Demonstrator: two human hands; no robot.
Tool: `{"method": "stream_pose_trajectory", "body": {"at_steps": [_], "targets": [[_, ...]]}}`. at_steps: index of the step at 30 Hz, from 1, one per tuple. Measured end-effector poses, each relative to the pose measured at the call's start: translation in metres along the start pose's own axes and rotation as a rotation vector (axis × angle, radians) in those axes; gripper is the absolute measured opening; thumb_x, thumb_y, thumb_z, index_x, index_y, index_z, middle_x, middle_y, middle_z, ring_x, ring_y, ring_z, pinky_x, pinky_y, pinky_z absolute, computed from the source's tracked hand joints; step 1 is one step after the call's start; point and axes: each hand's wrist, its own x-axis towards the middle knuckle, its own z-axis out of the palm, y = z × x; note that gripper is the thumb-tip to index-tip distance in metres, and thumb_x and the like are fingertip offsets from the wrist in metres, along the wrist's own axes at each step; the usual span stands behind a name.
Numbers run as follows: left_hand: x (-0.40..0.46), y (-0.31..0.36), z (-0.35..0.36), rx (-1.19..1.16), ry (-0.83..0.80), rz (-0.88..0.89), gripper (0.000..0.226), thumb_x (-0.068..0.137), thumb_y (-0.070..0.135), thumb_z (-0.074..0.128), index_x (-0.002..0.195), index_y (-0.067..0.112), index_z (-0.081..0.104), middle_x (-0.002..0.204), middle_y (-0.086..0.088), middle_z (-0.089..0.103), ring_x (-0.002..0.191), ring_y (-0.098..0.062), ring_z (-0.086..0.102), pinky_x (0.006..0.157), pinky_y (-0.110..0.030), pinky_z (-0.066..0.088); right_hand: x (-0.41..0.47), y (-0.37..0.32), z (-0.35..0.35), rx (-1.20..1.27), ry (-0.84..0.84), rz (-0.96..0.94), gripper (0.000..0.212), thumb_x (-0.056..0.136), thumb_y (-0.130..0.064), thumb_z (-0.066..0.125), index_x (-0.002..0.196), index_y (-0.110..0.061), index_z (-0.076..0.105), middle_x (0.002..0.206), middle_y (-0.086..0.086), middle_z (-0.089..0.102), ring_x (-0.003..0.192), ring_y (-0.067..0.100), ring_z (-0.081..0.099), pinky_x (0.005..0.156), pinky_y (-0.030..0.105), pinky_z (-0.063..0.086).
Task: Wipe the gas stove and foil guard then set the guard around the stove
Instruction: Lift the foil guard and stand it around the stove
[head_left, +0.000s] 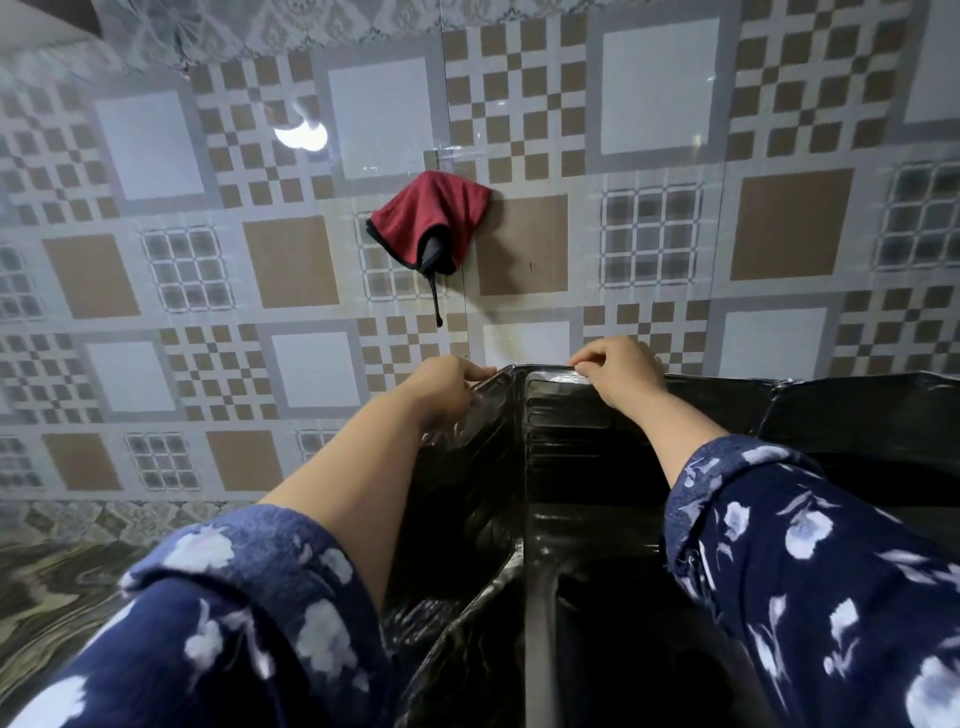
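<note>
The foil guard stands upright against the tiled wall, its dark, shiny, ribbed panels folded at an angle in front of me. My left hand grips the top edge of the left panel. My right hand pinches the top edge of the middle panel just right of the fold. Another panel of the guard stretches off to the right. The gas stove is hidden behind the guard and my arms.
A red cloth with dark trim hangs on the tiled wall above the guard. A marbled countertop shows at lower left. My blue floral sleeves fill the bottom of the view.
</note>
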Motion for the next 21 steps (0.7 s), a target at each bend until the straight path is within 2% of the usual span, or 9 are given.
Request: {"method": "stream_pose_trajectory", "body": {"at_steps": [3,5,6,8,10,12,14,19,21], "targets": [[0.003,0.010,-0.004,-0.036,-0.002,0.013,0.048,0.093,0.000,0.049,0.135,0.024,0.052,0.130,-0.007,0.059,0.094,-0.014,0.055,0.074,-0.023,0.044,0.008,-0.003,-0.007,-0.010,0.004,0.006,0.016,0.093,-0.023,0.058,0.099,-0.025,0.073,0.116,-0.002,0.068,0.108,0.022,0.059,0.082,0.030,0.042],[0.004,0.019,-0.006,-0.083,-0.011,0.017,0.045,0.094,0.004,0.051,0.135,0.021,0.051,0.128,-0.009,0.061,0.089,-0.017,0.059,0.072,-0.022,0.047,0.014,-0.005,-0.009,-0.021,-0.003,-0.001,0.017,0.093,-0.024,0.057,0.099,-0.026,0.073,0.115,-0.003,0.068,0.107,0.021,0.059,0.083,0.031,0.044],[0.005,0.022,-0.007,-0.105,-0.019,0.017,0.045,0.094,0.006,0.052,0.136,0.020,0.051,0.123,-0.010,0.063,0.078,-0.015,0.060,0.067,-0.018,0.048,0.016,-0.005,-0.010,-0.022,-0.007,-0.005,0.017,0.093,-0.023,0.057,0.098,-0.026,0.073,0.114,-0.003,0.069,0.107,0.021,0.059,0.086,0.033,0.045],[0.004,0.027,-0.005,-0.184,-0.050,-0.009,0.044,0.094,0.008,0.052,0.137,0.018,0.050,0.102,-0.008,0.068,0.056,-0.011,0.054,0.046,-0.013,0.048,0.018,-0.002,-0.009,-0.024,-0.010,-0.005,0.017,0.094,-0.023,0.057,0.097,-0.027,0.073,0.113,-0.003,0.069,0.106,0.021,0.059,0.086,0.034,0.045],[0.003,0.028,-0.003,-0.287,-0.101,-0.050,0.042,0.095,0.013,0.053,0.137,0.018,0.049,0.090,-0.006,0.067,0.059,-0.012,0.061,0.045,-0.017,0.053,0.017,0.003,-0.005,-0.028,-0.013,0.000,0.017,0.094,-0.023,0.057,0.096,-0.027,0.073,0.112,-0.003,0.069,0.106,0.021,0.059,0.088,0.034,0.044],[0.003,0.023,0.002,-0.367,-0.147,-0.079,0.043,0.095,0.017,0.053,0.138,0.020,0.048,0.090,-0.005,0.069,0.064,-0.013,0.066,0.049,-0.022,0.057,0.015,0.010,-0.001,-0.026,-0.017,-0.002,0.017,0.094,-0.024,0.057,0.095,-0.027,0.073,0.112,-0.002,0.069,0.108,0.022,0.058,0.098,0.040,0.041],[0.002,0.017,0.009,-0.437,-0.160,-0.093,0.044,0.095,0.020,0.054,0.139,0.022,0.046,0.092,-0.004,0.071,0.066,-0.013,0.068,0.049,-0.022,0.055,0.014,0.016,0.003,-0.037,-0.013,0.001,0.017,0.094,-0.025,0.056,0.095,-0.028,0.073,0.113,-0.002,0.068,0.110,0.023,0.056,0.103,0.041,0.035],[-0.003,0.005,0.021,-0.679,-0.171,-0.129,0.044,0.095,0.020,0.055,0.139,0.023,0.047,0.106,-0.009,0.071,0.077,-0.018,0.068,0.045,-0.019,0.050,0.011,0.025,0.009,-0.075,0.024,-0.041,0.019,0.096,-0.028,0.053,0.101,-0.034,0.070,0.118,-0.007,0.067,0.113,0.021,0.055,0.099,0.039,0.028],[-0.003,0.006,0.024,-0.745,-0.147,-0.146,0.043,0.096,0.014,0.053,0.138,0.019,0.048,0.101,-0.011,0.070,0.066,-0.013,0.067,0.043,-0.017,0.049,0.008,0.029,0.009,-0.108,0.023,-0.063,0.019,0.095,-0.030,0.054,0.105,-0.036,0.069,0.119,-0.009,0.066,0.115,0.020,0.054,0.097,0.038,0.026]]}}
